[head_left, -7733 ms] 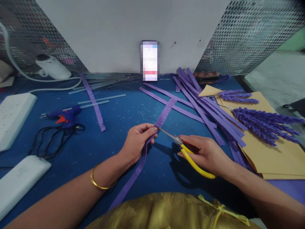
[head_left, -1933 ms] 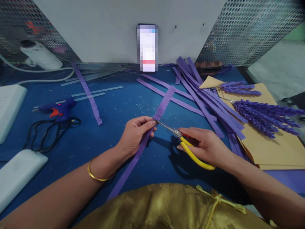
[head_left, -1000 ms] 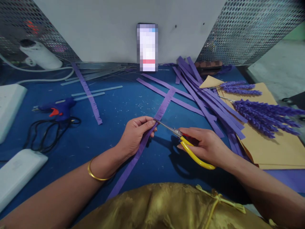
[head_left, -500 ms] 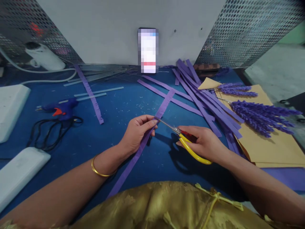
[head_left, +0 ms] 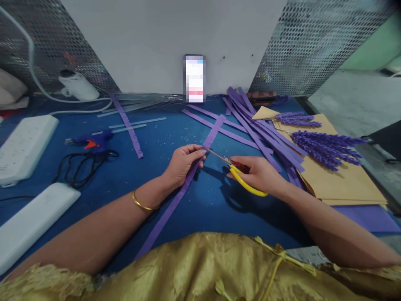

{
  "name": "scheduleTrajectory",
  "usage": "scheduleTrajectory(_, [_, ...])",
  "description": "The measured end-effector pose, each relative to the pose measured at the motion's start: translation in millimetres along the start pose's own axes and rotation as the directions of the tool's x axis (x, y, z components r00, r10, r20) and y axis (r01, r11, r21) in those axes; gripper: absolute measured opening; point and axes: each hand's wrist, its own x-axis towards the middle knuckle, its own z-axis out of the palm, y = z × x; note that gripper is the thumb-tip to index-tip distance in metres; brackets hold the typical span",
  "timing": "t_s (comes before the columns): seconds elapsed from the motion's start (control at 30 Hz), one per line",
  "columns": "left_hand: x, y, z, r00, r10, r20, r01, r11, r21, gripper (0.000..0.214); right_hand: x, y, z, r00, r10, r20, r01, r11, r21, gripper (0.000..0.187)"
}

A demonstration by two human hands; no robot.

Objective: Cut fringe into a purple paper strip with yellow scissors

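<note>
Left hand (head_left: 184, 165): closed in a pinch on the long purple paper strip (head_left: 171, 209).
Right hand (head_left: 260, 175): wrapped round the yellow-handled steel scissors (head_left: 233, 170), blade tips at the strip's edge, just beside the left fingertips.
Strip: stretched diagonally across the blue table covering (head_left: 125, 179), lifted at the pinch.
Technique, as judged: best held taut, with short, even snips stopping short of the far edge.
Nearby: blue glue gun (head_left: 94, 142); purple paper lavender sprigs (head_left: 322, 146).
</note>
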Motion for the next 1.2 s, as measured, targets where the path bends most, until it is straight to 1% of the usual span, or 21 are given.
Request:
scheduleTrajectory(0.13, [1.5,0.7,-0.2,1.0,-0.012,-0.008,0.012,1.0,-0.016,0.015,-1.2,-5.5,-0.4,0.999,-0.023,-0.025,0.022,0.998,-0.051,0.031])
scheduleTrajectory(0.23, [-0.1,3.6,0.0,1.0,-0.02,-0.009,0.02,1.0,0.011,0.009,-2.3,-9.8,-0.6,0.998,-0.033,-0.052,0.029,0.996,-0.081,0.034])
scheduleTrajectory(0.3, [-3.0,6.4,0.6,0.999,-0.027,-0.029,0.028,0.999,0.028,0.005,-2.1,-11.2,-0.4,0.998,-0.03,-0.062,0.026,0.997,-0.076,0.036])
scheduleTrajectory(0.37, [-7.5,9.5,1.1,0.998,-0.031,-0.055,0.033,0.999,0.04,0.004,-1.1,-11.4,0.4,0.996,-0.038,-0.076,0.033,0.997,-0.064,0.037])
scheduleTrajectory(0.5, [-21.0,13.8,-0.1,0.993,-0.035,-0.113,0.042,0.997,0.059,0.003,0.3,-13.8,3.4,0.996,-0.073,-0.047,0.071,0.996,-0.045,0.039])
scheduleTrajectory(0.63, [-34.5,12.9,-5.5,0.99,-0.005,-0.139,0.012,0.999,0.05,0.003,-0.7,-23.9,7.1,0.995,-0.092,-0.03,0.091,0.995,-0.039,0.042])
scheduleTrajectory(0.8, [-39.3,8.9,-12.4,0.99,0.059,-0.128,-0.056,0.998,0.03,0.007,1.4,-35.2,11.1,0.995,-0.094,-0.034,0.093,0.995,-0.048,0.041])
scheduleTrajectory(0.93, [-39.7,6.2,-16.4,0.991,0.083,-0.102,-0.08,0.996,0.034,0.017,0.3,-33.5,16.5,0.995,-0.092,-0.038,0.091,0.995,-0.037,0.039])
scheduleTrajectory(1.1, [-47.1,3.9,-15.7,0.997,0.049,-0.065,-0.047,0.998,0.037,0.023,-10.2,-28.3,17.9,0.996,-0.082,-0.047,0.08,0.996,-0.026,0.035])
scheduleTrajectory(1.2, [-52.0,4.2,-14.1,0.997,0.033,-0.065,-0.031,0.999,0.035,0.024,-14.0,-27.3,16.5,0.995,-0.102,-0.02,0.102,0.995,-0.008,0.033])
